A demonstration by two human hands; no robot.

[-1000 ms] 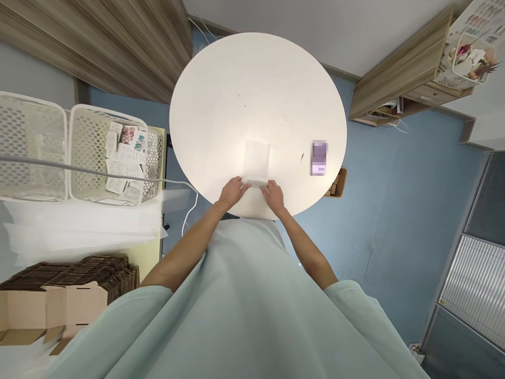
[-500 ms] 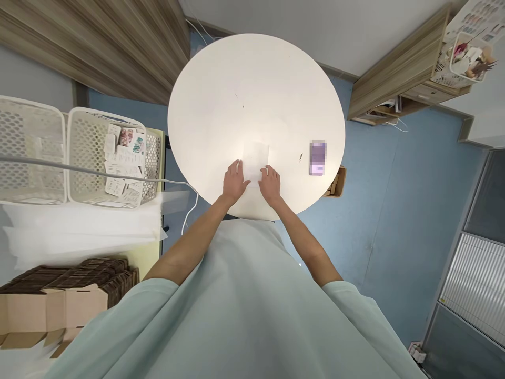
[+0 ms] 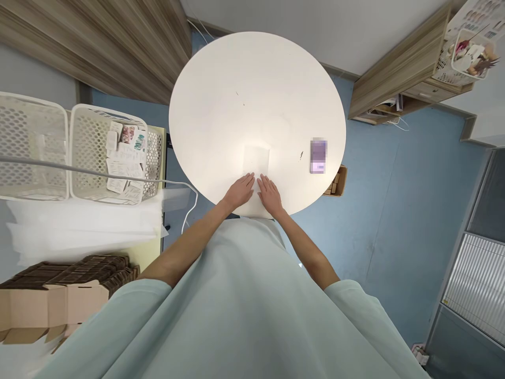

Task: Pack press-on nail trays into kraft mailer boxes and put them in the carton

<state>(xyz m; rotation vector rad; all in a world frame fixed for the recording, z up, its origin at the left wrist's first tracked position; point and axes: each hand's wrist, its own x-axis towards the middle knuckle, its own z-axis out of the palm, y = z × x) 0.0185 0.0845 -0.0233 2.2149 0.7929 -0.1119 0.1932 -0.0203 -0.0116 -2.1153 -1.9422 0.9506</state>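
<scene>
A pale, thin rectangular sheet (image 3: 256,158), nearly the colour of the tabletop, lies flat near the front edge of the round white table (image 3: 252,73). I cannot tell whether it is paper or a clear film. My left hand (image 3: 240,192) rests flat on its near left part, fingers stretched forward and inward. Close beside it, my right hand (image 3: 270,193) lies flat on the near right part, fingers out. The hands do not grip anything. Part of the sheet's near end is hidden under them.
A blurred purple phone-like object (image 3: 318,156) lies on the table's right side. At left stand white perforated baskets (image 3: 89,152), one holding cards, with a cable (image 3: 169,181) across them. Folded cardboard boxes (image 3: 59,305) are lower left. A cardboard box (image 3: 338,181) sits below the table's right edge.
Both hands have slid toward me and closer together. Their fingers went from curled at the sheet's sides to stretched flat over its near end.
</scene>
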